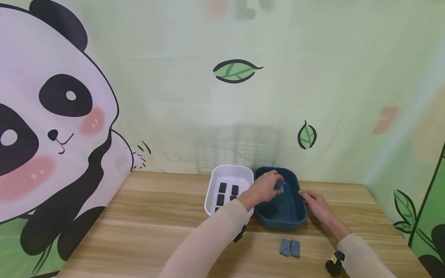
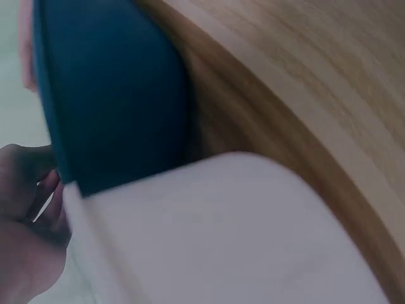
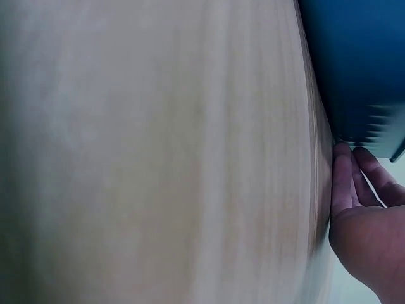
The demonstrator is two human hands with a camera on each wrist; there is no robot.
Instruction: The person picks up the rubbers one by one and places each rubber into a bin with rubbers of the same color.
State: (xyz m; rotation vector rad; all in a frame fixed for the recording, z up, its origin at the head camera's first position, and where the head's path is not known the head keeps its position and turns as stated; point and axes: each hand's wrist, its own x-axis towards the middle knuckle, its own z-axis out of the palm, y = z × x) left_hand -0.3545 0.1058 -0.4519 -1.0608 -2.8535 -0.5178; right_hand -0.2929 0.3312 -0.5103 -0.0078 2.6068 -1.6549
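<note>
My left hand (image 1: 265, 187) reaches across the white bin (image 1: 207, 193) and over the dark blue bin (image 1: 279, 224). Between its thumb and fingers it pinches a small blue-grey tile (image 1: 281, 187), partly hidden by the fingers. At the blue bin's right side, my right hand (image 1: 318, 205) touches the rim with its fingertips. In the right wrist view its fingers (image 3: 342, 174) are fairly straight against the outer wall. Two blue-grey tiles (image 1: 285, 247) lie side by side on the table in front of the blue bin.
Several black tiles (image 1: 222, 188) lie in rows in the white bin, some hidden by the left arm. Both bins stand side by side on the wood-grain table (image 1: 167, 216), near its back edge. Behind hangs a pale green backdrop (image 1: 167, 96) with a panda and leaves.
</note>
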